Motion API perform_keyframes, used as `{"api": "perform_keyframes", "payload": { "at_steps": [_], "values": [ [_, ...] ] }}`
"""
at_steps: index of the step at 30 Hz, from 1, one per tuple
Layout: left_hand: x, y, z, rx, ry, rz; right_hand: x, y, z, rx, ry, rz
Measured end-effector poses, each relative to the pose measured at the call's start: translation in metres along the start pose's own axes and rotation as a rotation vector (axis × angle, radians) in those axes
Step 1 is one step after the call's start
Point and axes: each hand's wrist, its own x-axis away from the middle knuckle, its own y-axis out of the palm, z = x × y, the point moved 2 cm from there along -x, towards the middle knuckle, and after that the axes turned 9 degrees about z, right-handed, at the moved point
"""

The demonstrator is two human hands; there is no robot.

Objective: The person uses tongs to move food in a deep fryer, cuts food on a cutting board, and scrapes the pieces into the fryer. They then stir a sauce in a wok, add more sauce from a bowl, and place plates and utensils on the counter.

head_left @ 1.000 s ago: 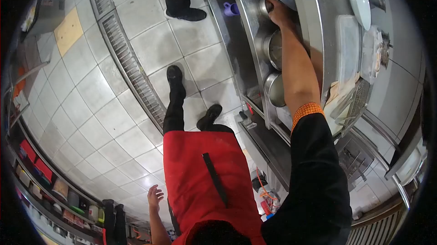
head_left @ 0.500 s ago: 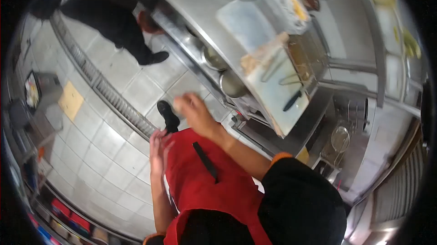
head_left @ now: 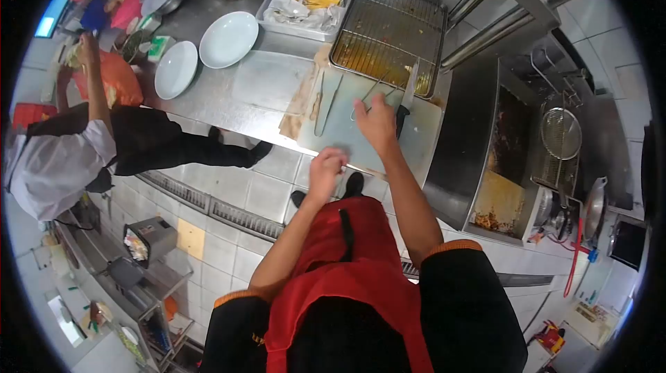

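My right hand [head_left: 377,122] is over the pale cutting board [head_left: 347,134], with its fingers apart and nothing visible in them. Just beyond its fingertips are metal tongs [head_left: 380,87]. Beside it, on the right, lies a knife [head_left: 411,89] with a black handle, its blade pointing away from me. My left hand [head_left: 327,173] hovers at the board's front edge, its fingers curled in and nothing seen in them. A second pair of tongs [head_left: 329,104] rests on the left part of the board.
Behind the board sits a wire rack on an oily tray [head_left: 395,19], left of it a tub with cloth [head_left: 305,9]. White plates [head_left: 229,40] stand on the steel counter. Fryer-like equipment [head_left: 499,165] is at right. A co-worker [head_left: 59,158] handles food at far left.
The view has turned towards the counter. My right hand has moved from above the floor to over the cutting board, my left hand to its front edge. The left fingers have curled.
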Motion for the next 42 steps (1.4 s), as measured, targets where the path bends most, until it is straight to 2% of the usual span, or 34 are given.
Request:
{"api": "perform_keyframes", "payload": {
  "at_steps": [1,2,4,5,7,8,10,12,14,15,17,19,21,22,23,25,26,29,30,31,33,36,37,39,41,42],
  "values": [
    [-0.012,0.015,0.004,-0.394,0.379,-0.037,-0.013,0.002,0.000,0.082,0.195,-0.154],
    [-0.021,0.024,0.003,-0.410,0.376,-0.034,-0.018,0.006,0.001,0.069,0.203,-0.161],
    [-0.027,0.046,0.011,-0.823,0.843,-0.263,-0.027,0.010,0.001,0.075,0.284,-0.117],
    [-0.031,0.050,0.009,-0.827,0.844,-0.259,-0.028,0.010,0.000,0.070,0.281,-0.118],
    [-0.037,0.054,-0.002,-0.836,1.088,-0.383,-0.026,0.003,-0.009,-0.079,0.324,-0.096],
    [-0.039,0.054,-0.009,-0.886,1.112,-0.403,-0.024,0.000,-0.016,-0.079,0.322,-0.099],
    [-0.053,0.050,-0.050,-0.910,1.096,-0.454,-0.017,-0.004,-0.038,-0.156,0.289,-0.318],
    [-0.062,0.051,-0.071,-0.924,1.089,-0.530,-0.008,0.028,-0.042,-0.096,0.252,-0.366],
    [-0.075,0.061,-0.069,-0.956,1.343,-0.540,-0.007,0.041,-0.050,-0.002,0.198,-0.386],
    [-0.086,0.068,-0.064,-0.949,1.353,-0.544,-0.013,0.040,-0.054,0.001,0.198,-0.375],
    [-0.091,0.072,-0.053,-0.917,1.327,-0.390,-0.016,0.034,-0.070,-0.037,0.015,-0.194],
    [-0.087,0.072,-0.039,-0.903,1.340,-0.399,-0.026,0.046,-0.090,-0.108,-0.027,-0.206],
    [-0.088,0.072,-0.028,-0.878,1.375,-0.419,-0.032,0.072,-0.116,-0.044,-0.224,-0.484],
    [-0.086,0.071,-0.028,-0.828,1.354,-0.373,-0.040,0.082,-0.126,0.108,-0.215,-0.591],
    [-0.085,0.070,-0.027,-0.777,1.330,-0.328,-0.048,0.096,-0.128,0.114,-0.214,-0.579],
    [-0.084,0.067,-0.035,-0.790,1.314,-0.325,-0.059,0.124,-0.131,0.358,-0.413,-0.558],
    [-0.087,0.067,-0.039,-0.799,1.297,-0.313,-0.062,0.136,-0.133,0.493,-0.419,-0.683],
    [-0.093,0.069,-0.050,-0.793,1.282,-0.387,-0.054,0.140,-0.149,0.601,-0.474,-0.760],
    [-0.092,0.070,-0.057,-0.797,1.264,-0.363,-0.053,0.143,-0.147,0.593,-0.516,-0.691],
    [-0.090,0.072,-0.065,-0.658,1.148,-0.370,-0.051,0.145,-0.144,0.592,-0.527,-0.710],
    [-0.095,0.076,-0.077,-0.513,1.058,-0.360,-0.065,0.149,-0.144,0.493,-0.442,-0.748],
    [-0.097,0.079,-0.096,-0.526,1.001,-0.463,-0.071,0.153,-0.142,0.421,-0.444,-0.779],
    [-0.099,0.080,-0.097,-0.431,0.814,-0.531,-0.072,0.157,-0.140,0.349,-0.446,-0.796],
    [-0.102,0.083,-0.098,-0.337,0.624,-0.591,-0.072,0.165,-0.134,0.277,-0.446,-0.815],
    [-0.103,0.084,-0.095,-0.219,0.635,-0.576,-0.070,0.172,-0.129,0.202,-0.439,-0.832],
    [-0.103,0.083,-0.090,-0.182,0.638,-0.571,-0.068,0.176,-0.127,0.067,-0.472,-0.734]
  ]
}}
